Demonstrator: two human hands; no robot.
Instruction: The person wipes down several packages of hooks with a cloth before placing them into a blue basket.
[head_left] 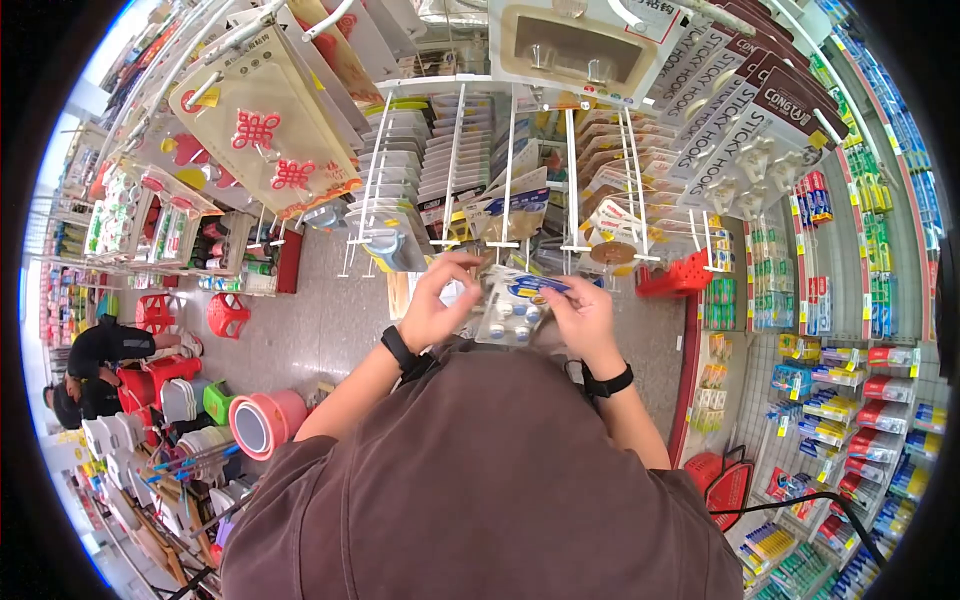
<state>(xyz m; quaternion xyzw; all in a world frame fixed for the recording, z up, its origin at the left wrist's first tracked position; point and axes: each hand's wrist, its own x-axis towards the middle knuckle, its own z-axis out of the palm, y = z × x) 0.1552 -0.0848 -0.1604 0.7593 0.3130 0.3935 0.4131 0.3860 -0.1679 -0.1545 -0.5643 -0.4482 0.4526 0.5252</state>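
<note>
A clear blister pack (pixel 515 312) with a blue and yellow header and several small white and blue round pieces is in front of my chest. My right hand (pixel 582 315) pinches its upper right corner between thumb and fingers. On the other side, my left hand (pixel 438 303) is curved with thumb and forefinger apart, its fingertips right at the pack's left edge. Just beyond both hands, white display prongs (pixel 510 170) carry rows of hanging packs, among them a dark-topped pack (pixel 508 212). Each wrist wears a black band.
Sticky hook packs (pixel 755 140) hang at upper right, and a card with red knot designs (pixel 265 140) at upper left. A red basket (pixel 672 275) is low on the rack. Pink buckets (pixel 268 422) stand at left, near a person in black (pixel 105 350). Stocked shelves (pixel 850 400) line the right.
</note>
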